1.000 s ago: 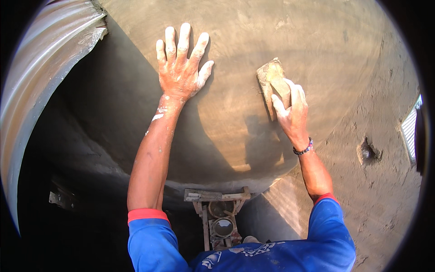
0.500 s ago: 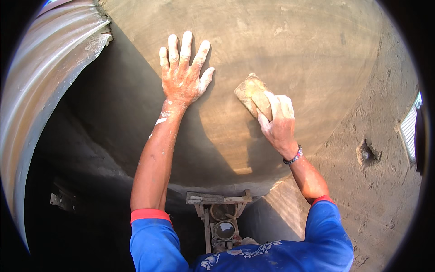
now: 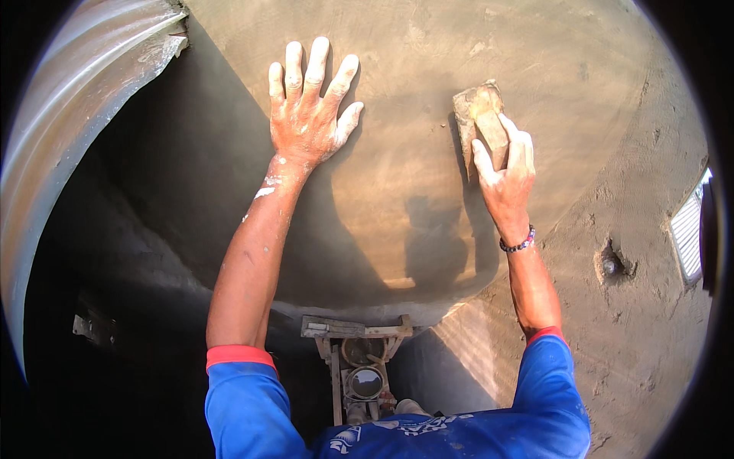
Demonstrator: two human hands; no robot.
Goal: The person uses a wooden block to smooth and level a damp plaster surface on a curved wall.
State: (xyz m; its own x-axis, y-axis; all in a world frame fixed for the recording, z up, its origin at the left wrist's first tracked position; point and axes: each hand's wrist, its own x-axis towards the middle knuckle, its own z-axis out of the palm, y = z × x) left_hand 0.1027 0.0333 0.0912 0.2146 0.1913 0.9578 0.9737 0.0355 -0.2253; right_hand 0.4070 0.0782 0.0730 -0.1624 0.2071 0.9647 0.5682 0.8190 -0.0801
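Observation:
My left hand point(image 3: 307, 111) lies flat on the plastered wall point(image 3: 397, 145), fingers spread and pale with dried plaster or cement. To its right, my right hand point(image 3: 508, 164) grips the raised handle of a plaster float point(image 3: 478, 107), a small worn block crusted with yellowish-brown material. The float stands nearly upright, and its working face, turned to the wall, is hidden. A dark shadow runs along its left side, so I cannot tell whether it fully touches the wall. A beaded bracelet point(image 3: 518, 241) circles my right wrist.
Corrugated metal sheeting point(image 3: 84, 99) curves along the left. Below stands a wooden scaffold point(image 3: 355, 329) with a bucket of liquid point(image 3: 365, 382) beside my feet. A rougher wall point(image 3: 650, 199) on the right has a hole point(image 3: 613, 262) and an opening point(image 3: 688, 226).
My right hand has moved the float up and to the right along the wall, turning it more upright. My left hand keeps its place on the wall while the view shifts slightly.

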